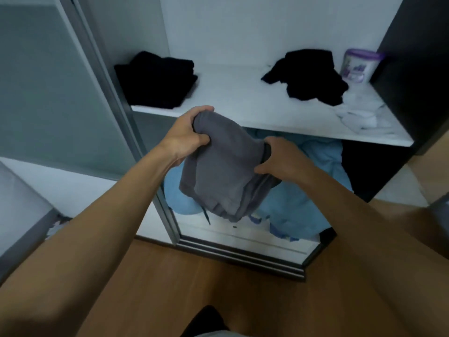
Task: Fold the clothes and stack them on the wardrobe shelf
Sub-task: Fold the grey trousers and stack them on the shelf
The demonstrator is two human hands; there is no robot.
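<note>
Grey cloth [223, 166], part folded and drooping, hung between our hands just in front of the shelf [243, 103], not yet on it. Our left hand [187, 137] gripped its upper corner, fingers curled round; our right hand [279, 159] held the other side. To do this well, we judged, we needed level edges, the dangling cord [206, 216] tucked in, and a flat landing beside the black pile [155, 79] at the shelf's left. A black heap [311, 76], white clothes [359, 113] and a purple tub [359, 65] sat at the right. Blue cloth [303, 203] lay below, and nearer us was a wooden floor [218, 276].
</note>
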